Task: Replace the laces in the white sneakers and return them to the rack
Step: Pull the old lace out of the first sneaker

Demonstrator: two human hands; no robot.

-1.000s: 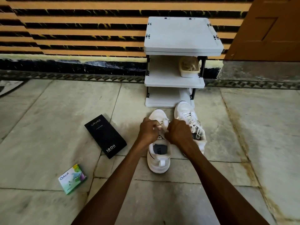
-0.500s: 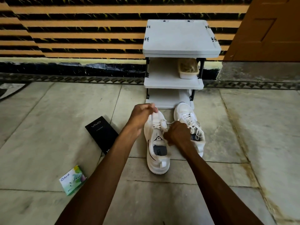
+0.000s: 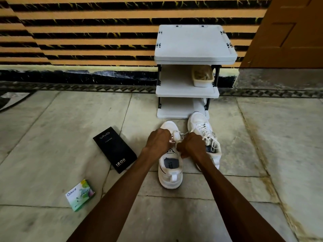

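While both forearms reach forward toward the white rack (image 3: 194,42), the near sneaker (image 3: 170,175) stands on the floor beside its laced mate (image 3: 199,123); left hand (image 3: 158,143) and right hand (image 3: 191,146), fingers curled, each pinch the lace (image 3: 183,134) above its tongue.

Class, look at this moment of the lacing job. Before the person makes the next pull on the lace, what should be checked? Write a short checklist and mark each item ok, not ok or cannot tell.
1. Left hand and right hand both grip the lace: ok.
2. Near sneaker sits flat on the floor: ok.
3. Lace through every eyelet: cannot tell, the hands cover them.
4. Second sneaker already laced: ok.
5. Sneakers back on the rack: not ok, both are on the floor.
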